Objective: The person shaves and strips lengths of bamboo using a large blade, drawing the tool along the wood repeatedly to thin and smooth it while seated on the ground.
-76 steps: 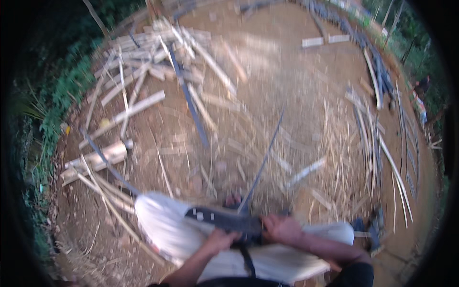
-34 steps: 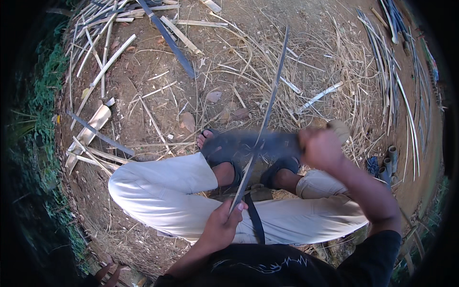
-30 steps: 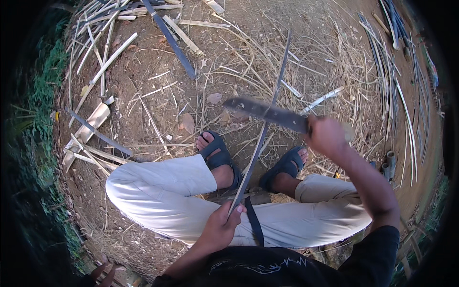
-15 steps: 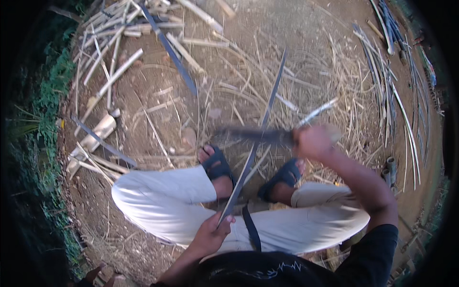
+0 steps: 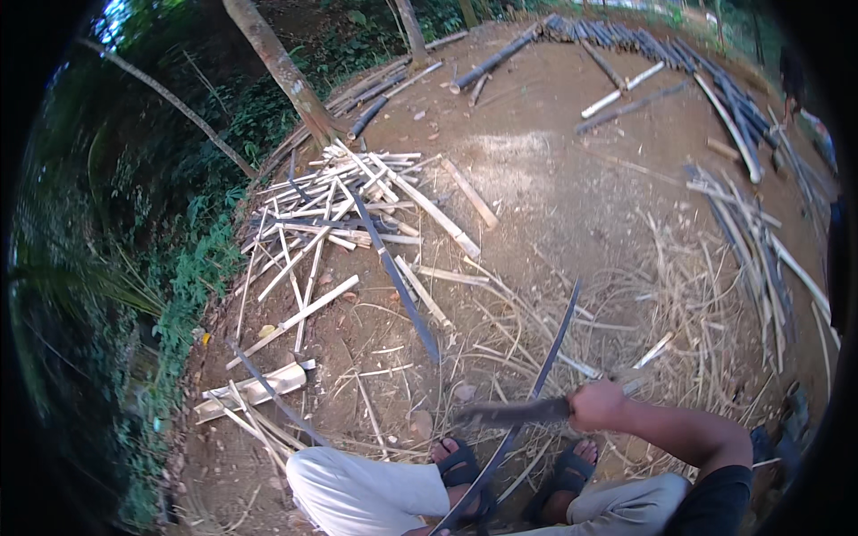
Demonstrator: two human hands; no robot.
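My right hand (image 5: 597, 406) is closed round the handle of a machete. Its broad dark blade (image 5: 509, 414) points left and lies across a long, thin bamboo strip (image 5: 547, 357), dark on its outer face; whether blade and strip touch I cannot tell. The strip slants from the lower edge, between my sandalled feet, up and to the right. At its near end only a sliver of my left hand (image 5: 418, 531) shows, closed on the strip, with most of the fingers cut off by the picture's edge.
Split bamboo pieces (image 5: 331, 210) lie heaped at the left, with a dark strip (image 5: 393, 277) beside them. Pale shavings (image 5: 688, 304) litter the ground at right, near bundled strips (image 5: 751, 250). Dark poles (image 5: 617, 40) lie far off. Trees (image 5: 290, 71) and bushes line the left.
The view has tilted up, so the far ground and trees show and my left hand has nearly left the picture. The machete, blurred before, is now sharper and still crosses the strip.
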